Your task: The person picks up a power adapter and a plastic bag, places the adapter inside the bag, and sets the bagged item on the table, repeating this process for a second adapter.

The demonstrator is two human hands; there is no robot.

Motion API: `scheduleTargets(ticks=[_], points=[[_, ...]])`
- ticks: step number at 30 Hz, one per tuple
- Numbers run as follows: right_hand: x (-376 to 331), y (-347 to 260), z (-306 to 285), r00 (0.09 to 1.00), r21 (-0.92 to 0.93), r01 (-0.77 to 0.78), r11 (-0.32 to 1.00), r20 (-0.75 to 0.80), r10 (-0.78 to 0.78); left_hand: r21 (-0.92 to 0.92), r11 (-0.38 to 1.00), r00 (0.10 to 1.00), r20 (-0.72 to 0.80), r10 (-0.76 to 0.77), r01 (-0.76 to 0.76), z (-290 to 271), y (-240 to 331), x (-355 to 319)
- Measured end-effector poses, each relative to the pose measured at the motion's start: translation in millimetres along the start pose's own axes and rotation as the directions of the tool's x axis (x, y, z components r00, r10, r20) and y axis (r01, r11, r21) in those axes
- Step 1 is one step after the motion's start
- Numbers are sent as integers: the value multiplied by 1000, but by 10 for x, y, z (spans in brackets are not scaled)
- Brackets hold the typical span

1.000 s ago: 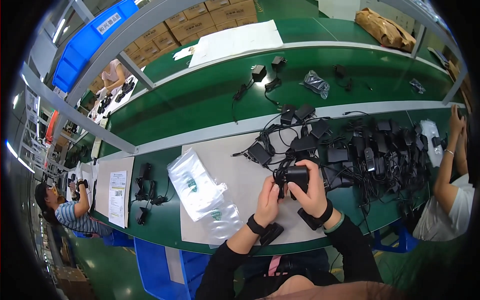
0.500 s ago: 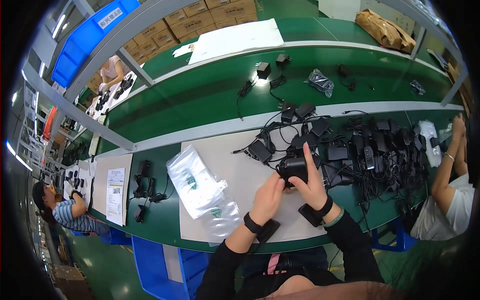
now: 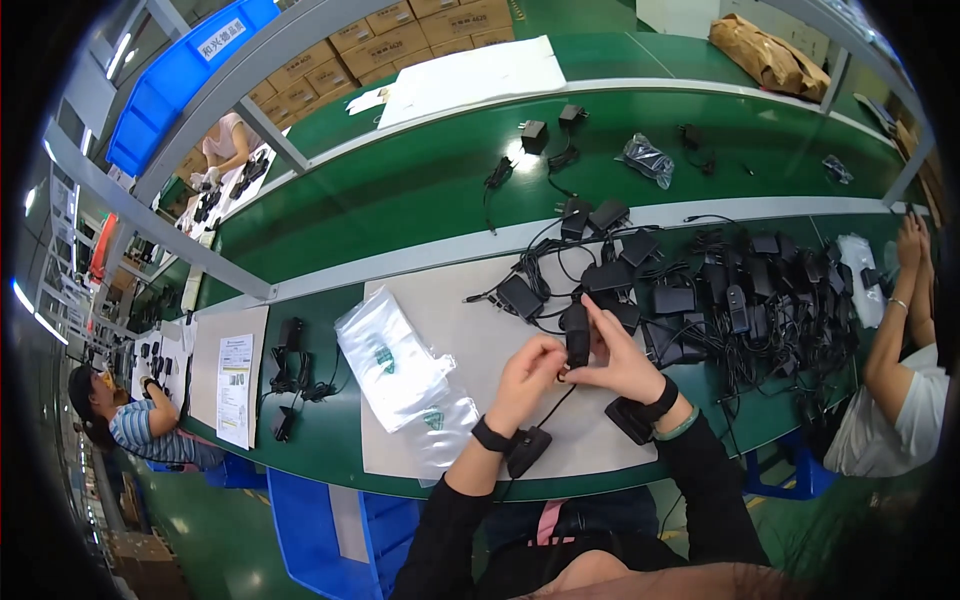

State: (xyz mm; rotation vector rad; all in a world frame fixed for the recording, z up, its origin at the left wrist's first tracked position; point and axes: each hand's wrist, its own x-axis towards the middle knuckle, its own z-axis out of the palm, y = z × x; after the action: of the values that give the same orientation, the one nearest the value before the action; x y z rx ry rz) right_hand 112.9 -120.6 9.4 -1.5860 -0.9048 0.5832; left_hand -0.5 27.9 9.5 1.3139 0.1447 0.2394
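Observation:
In front of my chest, my right hand (image 3: 622, 358) is wrapped along the side of a black power adapter (image 3: 577, 335), which stands on end. My left hand (image 3: 530, 378) is closed, its fingertips pinched at the adapter's lower end; exactly what they grip there is partly hidden. A thin black cord (image 3: 556, 406) trails down below the fingers. Just beyond the hands, several more black adapters (image 3: 519, 298) with tangled cords lie on the grey-beige mat (image 3: 470, 300). Clear plastic bags (image 3: 385, 350) with a green mark are stacked left of my left hand.
A large heap of black adapters (image 3: 740, 310) covers the bench to the right. A co-worker's arms (image 3: 895, 320) rest beside it. At left lie a printed sheet (image 3: 235, 390) and a few adapters (image 3: 290, 370). A metal rail (image 3: 420, 262) crosses behind; blue bins (image 3: 310, 530) stand below.
The adapter has been turned from showing its broad face to standing narrow and upright. My right fingers have folded in, and my left hand has slid to its lower end.

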Motion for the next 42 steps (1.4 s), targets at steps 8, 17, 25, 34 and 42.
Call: scheduleTargets(ticks=[8,17,25,34,42], points=[[8,-51,-72,976,672,-142,727,-28,217,637,516,784,240,573,-572,-34,191,12],[49,-38,3,964,645,50,763,-231,133,669,144,639,588,496,-729,156,148,-25],[67,-86,8,969,656,84,750,-229,91,659,449,735,241,634,-604,174,52,-55],[-13,21,141,993,499,43,866,-116,17,241,970,983,-170,62,-19,174,-125,-66],[-27,20,221,989,612,14,791,-123,77,348,936,998,-43,-48,60,132,-163,-54]])
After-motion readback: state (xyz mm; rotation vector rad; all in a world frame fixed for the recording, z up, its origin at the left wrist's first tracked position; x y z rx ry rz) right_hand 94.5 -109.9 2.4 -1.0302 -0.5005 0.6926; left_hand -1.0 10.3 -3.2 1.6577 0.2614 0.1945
